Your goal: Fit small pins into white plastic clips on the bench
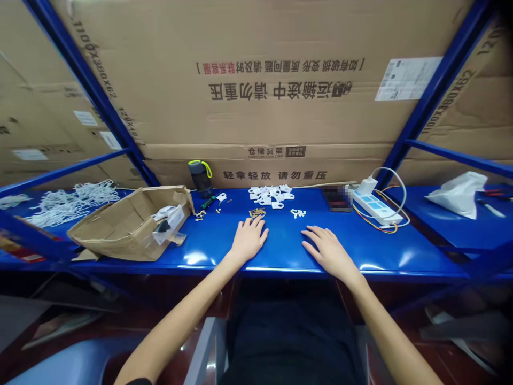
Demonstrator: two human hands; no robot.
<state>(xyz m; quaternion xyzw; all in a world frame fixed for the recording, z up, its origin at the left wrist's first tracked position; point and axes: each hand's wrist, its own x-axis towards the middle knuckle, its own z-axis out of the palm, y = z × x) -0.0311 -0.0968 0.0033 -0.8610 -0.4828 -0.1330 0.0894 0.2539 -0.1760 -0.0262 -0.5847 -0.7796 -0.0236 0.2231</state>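
Observation:
My left hand (248, 239) lies palm down on the blue shelf (280, 251), fingers spread, its fingertips at a small pile of brass-coloured pieces (257, 213). To the right, my right hand (325, 248) rests flat on the same surface with its fingers apart and nothing in it. Beyond the hands is a heap of white plastic parts (271, 196). A little cluster of small white pieces (298, 213) sits just past my right fingertips.
An open cardboard box (116, 227) stands at left beside white cords (76, 200). Behind it are a bottle (200, 179) and green screwdriver (208, 202). At right lie a dark phone-like object (337, 199) and a power strip (377, 207). Cardboard closes off the back.

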